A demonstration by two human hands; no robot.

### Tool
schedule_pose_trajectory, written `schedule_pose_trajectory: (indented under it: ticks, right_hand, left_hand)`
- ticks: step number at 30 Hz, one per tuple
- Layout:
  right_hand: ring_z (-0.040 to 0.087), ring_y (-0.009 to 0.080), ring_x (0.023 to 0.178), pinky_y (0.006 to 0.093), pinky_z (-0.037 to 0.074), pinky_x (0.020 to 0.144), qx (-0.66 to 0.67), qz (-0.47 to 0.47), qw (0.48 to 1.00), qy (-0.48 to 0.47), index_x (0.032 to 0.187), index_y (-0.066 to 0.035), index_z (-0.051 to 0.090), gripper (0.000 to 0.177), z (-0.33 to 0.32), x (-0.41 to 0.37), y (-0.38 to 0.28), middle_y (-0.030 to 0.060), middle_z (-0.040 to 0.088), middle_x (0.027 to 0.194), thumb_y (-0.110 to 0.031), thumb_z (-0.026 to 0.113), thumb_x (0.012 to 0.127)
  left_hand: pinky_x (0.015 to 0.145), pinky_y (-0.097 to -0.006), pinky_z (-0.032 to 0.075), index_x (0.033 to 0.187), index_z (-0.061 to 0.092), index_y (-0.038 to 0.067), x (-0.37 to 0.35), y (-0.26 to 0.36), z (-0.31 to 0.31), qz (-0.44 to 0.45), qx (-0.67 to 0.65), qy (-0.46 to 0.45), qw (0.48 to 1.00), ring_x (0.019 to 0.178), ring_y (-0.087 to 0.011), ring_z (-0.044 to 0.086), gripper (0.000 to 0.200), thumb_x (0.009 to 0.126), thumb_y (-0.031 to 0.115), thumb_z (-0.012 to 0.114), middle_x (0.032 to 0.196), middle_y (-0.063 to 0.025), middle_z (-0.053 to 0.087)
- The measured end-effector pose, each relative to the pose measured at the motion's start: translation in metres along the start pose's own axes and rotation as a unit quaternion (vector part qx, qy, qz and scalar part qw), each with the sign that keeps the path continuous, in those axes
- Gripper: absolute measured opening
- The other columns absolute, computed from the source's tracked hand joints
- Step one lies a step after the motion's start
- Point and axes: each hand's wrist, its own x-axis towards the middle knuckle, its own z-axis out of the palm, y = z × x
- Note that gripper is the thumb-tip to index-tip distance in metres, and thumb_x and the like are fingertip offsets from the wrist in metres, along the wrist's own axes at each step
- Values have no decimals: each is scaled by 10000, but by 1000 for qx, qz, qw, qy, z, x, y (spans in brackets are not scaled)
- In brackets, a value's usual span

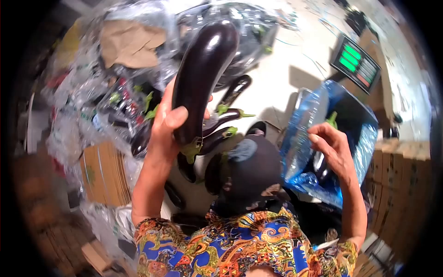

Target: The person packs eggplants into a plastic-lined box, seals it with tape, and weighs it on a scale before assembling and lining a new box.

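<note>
A large dark purple eggplant (203,78) is held up in my left hand (168,122), its green stem end pointing down toward me and my thumb lying across it. My right hand (330,147) is over a container lined with blue plastic (364,159); its thumb and index finger are pinched together, and what they hold, if anything, is too small to tell. Beneath that hand, another eggplant (320,168) lies inside the lined container. Several smaller eggplants (236,92) lie on the floor beyond and beside my left hand.
A scale display (354,63) with green digits stands at the upper right. Clear plastic bags (69,111), brown paper (131,44) and stacked flat cardboard (106,174) are on the left. Boxes (397,184) are piled at the right. A dark round object (254,168) is in front of my chest.
</note>
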Motion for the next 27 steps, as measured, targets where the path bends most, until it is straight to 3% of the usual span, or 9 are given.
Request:
schedule_pose_trajectory:
  ticks: [2, 5, 7, 9, 10, 11, 18, 21, 27]
  right_hand:
    - [588, 85, 835, 221, 466, 711, 73, 22, 997, 6, 1125, -18, 623, 303, 17, -1, -21, 3, 633, 922, -214, 696, 905]
    - [560, 168, 1134, 319, 461, 955, 196, -31, 980, -20, 1332, -18, 508, 539, -18, -22, -10, 108, 587, 1247, -239, 709, 883]
    - [508, 202, 1235, 365, 396, 1058, 288, -123, 949, -33, 1386, -3, 442, 640, -23, -24, -11, 144, 529, 1350, -263, 717, 870]
    - [526, 187, 1202, 360, 398, 1048, 408, -195, 892, -15, 1351, 4, 468, 611, -18, -25, -20, 120, 558, 1304, -278, 719, 870]
    - [537, 166, 1173, 355, 408, 1031, 454, -121, 882, 26, 1297, -22, 517, 517, -23, -28, -17, 86, 591, 1243, -277, 704, 888]
    - [566, 151, 1120, 352, 426, 1006, 459, -119, 879, 48, 1245, -32, 551, 434, -26, -26, -13, 54, 618, 1181, -271, 684, 908]
    - [622, 204, 1081, 397, 470, 1002, 576, -119, 807, 49, 1247, -23, 554, 437, -53, -42, 40, 98, 657, 1128, -294, 666, 923]
    - [648, 245, 1048, 436, 509, 965, 616, -112, 778, 60, 1254, -15, 546, 468, -59, -47, 50, 134, 662, 1124, -322, 666, 922]
    - [686, 298, 927, 416, 586, 813, 626, -105, 768, 86, 1269, -8, 559, 604, -83, -63, 74, 205, 671, 1068, -503, 582, 924]
  left_hand:
    - [827, -315, 493, 1492, 270, -5, 12, 17, 19, 33, 51, -1, 998, 1016, -196, 576, 1100, 648, 526, 735, 1250, -141, 550]
    - [1071, -341, 382, 1506, 242, -1, 14, 15, 111, 38, 42, -117, 992, 1254, -219, 507, 955, 718, 101, 771, 1382, -144, 481]
    - [1013, -339, 434, 1474, 301, -14, 19, 6, 147, 64, 113, -162, 978, 1193, -212, 547, 908, 714, 85, 788, 1295, -163, 548]
    - [962, -373, 464, 1421, 392, -19, 21, -3, 171, 144, 315, -210, 914, 1108, -274, 586, 841, 693, 89, 799, 1217, -197, 576]
    - [941, -415, 465, 1372, 457, -20, 22, -13, 183, 212, 353, -231, 881, 1065, -352, 577, 800, 668, 112, 813, 1188, -223, 571]
    - [872, -342, 504, 1413, 431, 12, 21, -12, 194, 272, 425, -246, 828, 1036, -225, 587, 844, 665, 66, 818, 1203, -135, 555]
    - [888, -337, 497, 1423, 430, 26, 24, -34, 214, 87, 316, -378, 866, 1071, -222, 581, 825, 699, 119, 813, 1201, -161, 571]
    - [872, -334, 503, 1445, 395, 26, 17, -45, 229, 205, 379, -393, 812, 1043, -226, 590, 859, 707, 140, 818, 1203, -168, 569]
    - [824, -307, 520, 1310, 537, 5, 17, -42, 257, 87, 304, -483, 816, 913, -201, 645, 561, 797, 95, 744, 1078, -134, 633]
